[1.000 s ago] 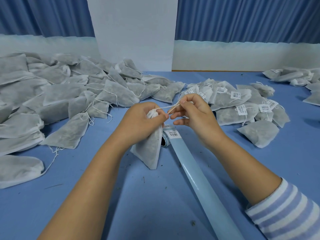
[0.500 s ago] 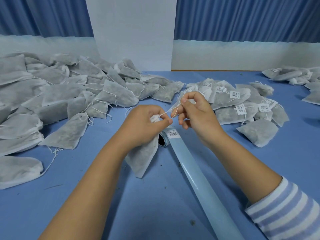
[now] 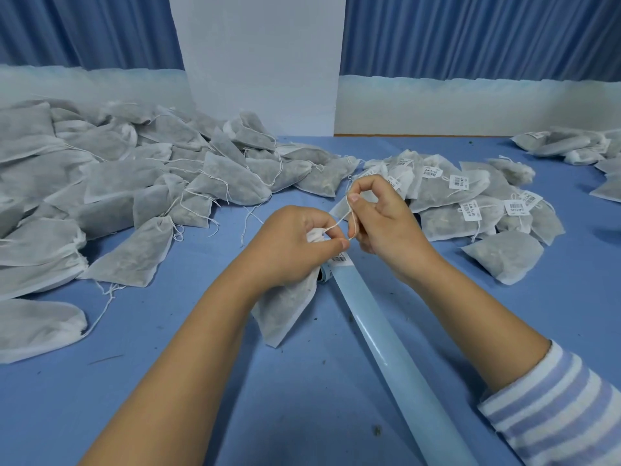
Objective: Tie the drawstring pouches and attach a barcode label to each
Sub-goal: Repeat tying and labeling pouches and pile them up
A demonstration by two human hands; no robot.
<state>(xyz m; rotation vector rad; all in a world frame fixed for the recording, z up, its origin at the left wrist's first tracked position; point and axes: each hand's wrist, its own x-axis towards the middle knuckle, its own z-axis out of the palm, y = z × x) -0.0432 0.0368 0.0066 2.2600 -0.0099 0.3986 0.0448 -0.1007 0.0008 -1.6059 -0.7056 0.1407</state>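
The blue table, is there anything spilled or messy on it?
Yes. Small dark crumbs lie scattered on the blue table near the strip of label backing and the held pouch. They may be filling that fell out of pouches, though that cannot be told.

unlabelled pouches [image 3: 117, 183] piling on desk [image 3: 168, 405] at left, labelled pouches [image 3: 470, 203] lying at right, label strip [image 3: 386, 338] running between them, single pouch [image 3: 285, 311] hanging just left of its far end
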